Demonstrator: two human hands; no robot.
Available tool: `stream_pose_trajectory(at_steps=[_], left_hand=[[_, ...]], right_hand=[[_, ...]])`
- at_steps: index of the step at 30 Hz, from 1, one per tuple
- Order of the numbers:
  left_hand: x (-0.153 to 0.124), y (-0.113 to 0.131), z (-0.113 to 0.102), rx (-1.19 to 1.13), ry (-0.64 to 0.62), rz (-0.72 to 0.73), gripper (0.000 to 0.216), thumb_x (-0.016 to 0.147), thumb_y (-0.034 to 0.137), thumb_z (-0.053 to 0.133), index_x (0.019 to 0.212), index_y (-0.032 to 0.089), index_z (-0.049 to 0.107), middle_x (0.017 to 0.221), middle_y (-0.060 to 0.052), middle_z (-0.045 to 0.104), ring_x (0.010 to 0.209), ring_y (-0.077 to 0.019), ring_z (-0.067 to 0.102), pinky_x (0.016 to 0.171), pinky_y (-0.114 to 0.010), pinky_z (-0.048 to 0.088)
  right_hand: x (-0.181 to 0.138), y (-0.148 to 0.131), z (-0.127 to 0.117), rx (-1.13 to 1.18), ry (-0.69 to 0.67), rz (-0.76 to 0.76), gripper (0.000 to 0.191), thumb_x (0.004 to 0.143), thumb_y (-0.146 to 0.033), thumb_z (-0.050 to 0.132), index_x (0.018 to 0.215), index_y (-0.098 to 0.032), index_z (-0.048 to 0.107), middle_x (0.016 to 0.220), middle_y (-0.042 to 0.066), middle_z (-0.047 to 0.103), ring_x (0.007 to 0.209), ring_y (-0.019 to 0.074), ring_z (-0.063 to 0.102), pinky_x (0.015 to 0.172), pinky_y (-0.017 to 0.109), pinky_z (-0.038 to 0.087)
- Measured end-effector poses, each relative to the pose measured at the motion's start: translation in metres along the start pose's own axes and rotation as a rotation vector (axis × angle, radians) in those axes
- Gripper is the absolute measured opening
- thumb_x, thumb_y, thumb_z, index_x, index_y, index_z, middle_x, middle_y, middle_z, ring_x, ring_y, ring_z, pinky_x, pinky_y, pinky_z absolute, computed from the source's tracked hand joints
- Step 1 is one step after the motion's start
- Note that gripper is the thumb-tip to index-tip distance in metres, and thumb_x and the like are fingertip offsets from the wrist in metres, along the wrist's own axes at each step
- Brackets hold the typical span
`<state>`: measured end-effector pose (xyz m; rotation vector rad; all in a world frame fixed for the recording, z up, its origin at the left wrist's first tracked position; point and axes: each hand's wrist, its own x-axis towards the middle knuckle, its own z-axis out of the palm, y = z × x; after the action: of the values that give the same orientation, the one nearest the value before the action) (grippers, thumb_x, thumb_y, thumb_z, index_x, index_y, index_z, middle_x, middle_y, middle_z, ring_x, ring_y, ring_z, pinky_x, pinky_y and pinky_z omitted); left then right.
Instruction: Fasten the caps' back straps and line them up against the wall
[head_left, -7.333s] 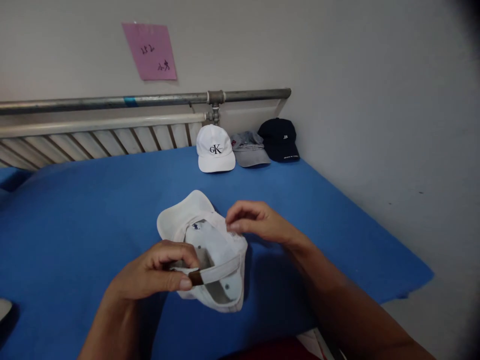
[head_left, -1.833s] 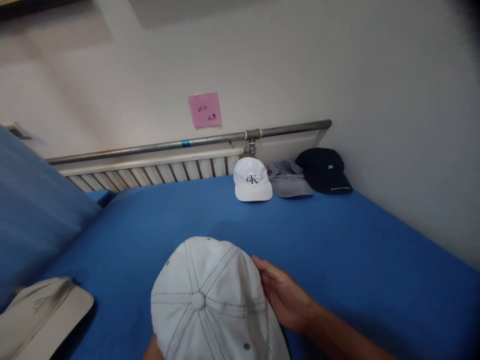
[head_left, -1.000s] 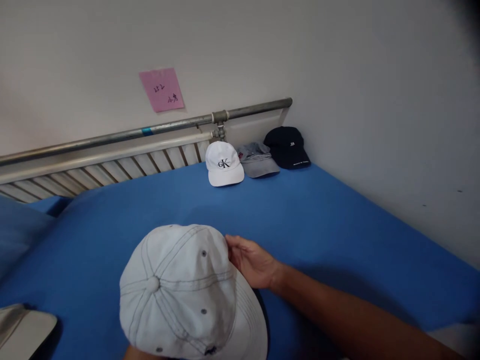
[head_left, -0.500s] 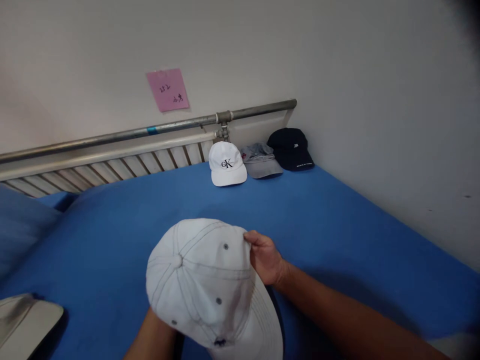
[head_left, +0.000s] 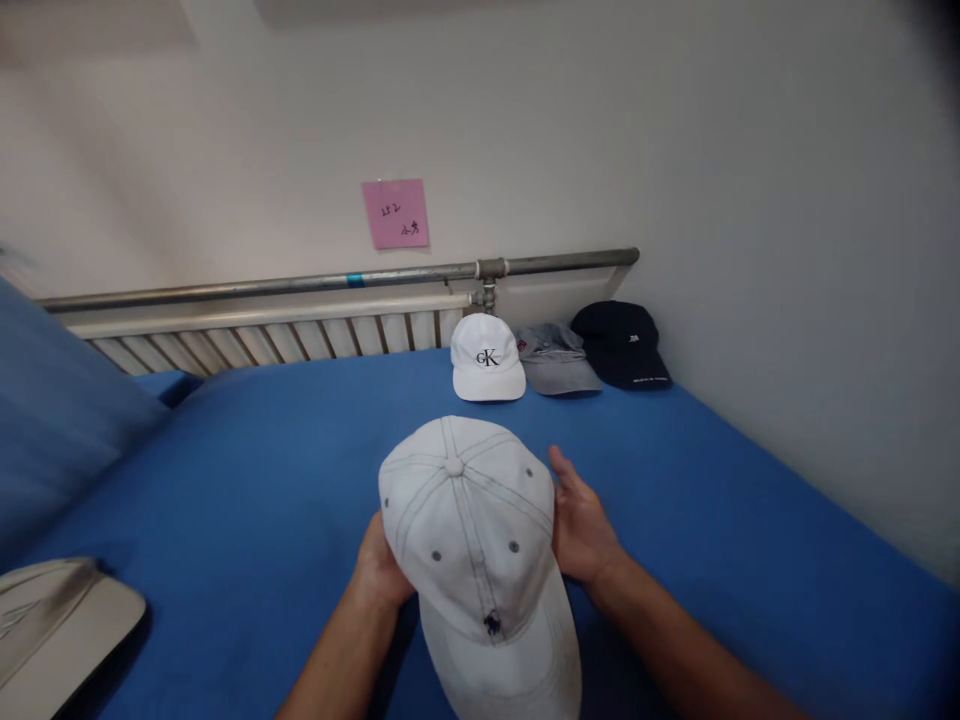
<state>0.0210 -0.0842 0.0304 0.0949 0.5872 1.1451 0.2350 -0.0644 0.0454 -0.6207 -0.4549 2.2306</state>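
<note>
A white stitched cap (head_left: 472, 540) with a small dark emblem on its front is held crown up over the blue bed sheet (head_left: 285, 450), brim toward me. My left hand (head_left: 379, 570) cups its left side, fingers mostly hidden under the crown. My right hand (head_left: 577, 525) presses flat against its right side, thumb pointing up. Both hands hold the cap between them.
Three caps line the far edge by the wall: a white cap with black letters (head_left: 486, 357), a grey cap (head_left: 555, 358) and a black cap (head_left: 622, 345). A beige cap (head_left: 52, 630) lies at lower left. A metal rail (head_left: 337, 282) and a pink note (head_left: 395, 213) are behind.
The cap went from upside down with its strap being handled to crown up. In the last second it turned brim toward me and moved farther out, and both hands came to its sides.
</note>
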Motion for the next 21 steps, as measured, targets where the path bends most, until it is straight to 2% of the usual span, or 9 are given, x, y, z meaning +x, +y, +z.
stream_pose_trajectory(at_steps=[3, 8, 11, 15, 18, 21], left_hand=[[-0.003, 0.007, 0.004, -0.05, 0.063, -0.042, 0.03, 0.089, 0.027, 0.049, 0.102, 0.011, 0.071, 0.101, -0.013, 0.074, 0.11, -0.0318, 0.063, 0.099, -0.045, 0.045], [-0.009, 0.008, 0.014, -0.05, 0.005, 0.039, 0.043, 0.095, 0.039, 0.039, 0.094, 0.012, 0.072, 0.092, -0.012, 0.075, 0.108, -0.0294, 0.065, 0.102, -0.044, 0.043], [-0.012, 0.005, 0.019, -0.028, -0.029, 0.082, 0.046, 0.098, 0.034, 0.033, 0.092, 0.011, 0.072, 0.084, -0.011, 0.075, 0.102, -0.0262, 0.068, 0.101, -0.042, 0.044], [-0.014, 0.002, 0.023, -0.028, -0.012, 0.084, 0.04, 0.097, 0.017, 0.036, 0.08, 0.011, 0.072, 0.07, -0.006, 0.073, 0.08, -0.0182, 0.072, 0.096, -0.032, 0.048], [-0.012, 0.004, 0.024, -0.049, 0.042, 0.111, 0.035, 0.098, 0.019, 0.039, 0.087, 0.011, 0.072, 0.075, -0.005, 0.075, 0.069, -0.0135, 0.071, 0.09, -0.027, 0.051], [-0.009, 0.006, 0.022, -0.057, 0.109, 0.134, 0.035, 0.1, 0.021, 0.038, 0.091, 0.01, 0.071, 0.077, -0.005, 0.076, 0.067, -0.0127, 0.071, 0.088, -0.026, 0.053]], right_hand=[[0.008, 0.0, -0.002, -0.017, 0.098, -0.035, 0.039, 0.076, -0.05, 0.064, 0.097, -0.018, 0.071, 0.093, 0.008, 0.076, 0.104, 0.0296, 0.066, 0.094, 0.045, 0.047], [0.019, 0.001, -0.015, -0.058, 0.268, -0.193, 0.017, 0.068, -0.035, 0.072, 0.079, -0.022, 0.072, 0.079, 0.004, 0.076, 0.094, 0.0278, 0.069, 0.085, 0.04, 0.053], [0.023, 0.001, -0.022, -0.059, 0.335, -0.258, 0.012, 0.065, -0.031, 0.073, 0.076, -0.025, 0.072, 0.076, 0.003, 0.076, 0.09, 0.0271, 0.07, 0.08, 0.038, 0.055], [0.028, 0.002, -0.028, -0.063, 0.355, -0.21, 0.006, 0.065, -0.028, 0.071, 0.068, -0.024, 0.07, 0.072, 0.004, 0.075, 0.087, 0.028, 0.071, 0.075, 0.038, 0.056], [0.031, 0.002, -0.033, -0.011, 0.371, -0.229, 0.006, 0.064, -0.024, 0.069, 0.07, -0.024, 0.07, 0.068, 0.002, 0.074, 0.084, 0.0263, 0.071, 0.076, 0.037, 0.055], [0.034, 0.004, -0.033, 0.052, 0.395, -0.266, 0.005, 0.066, -0.02, 0.068, 0.07, -0.024, 0.069, 0.064, -0.002, 0.072, 0.08, 0.0229, 0.07, 0.079, 0.034, 0.054]])
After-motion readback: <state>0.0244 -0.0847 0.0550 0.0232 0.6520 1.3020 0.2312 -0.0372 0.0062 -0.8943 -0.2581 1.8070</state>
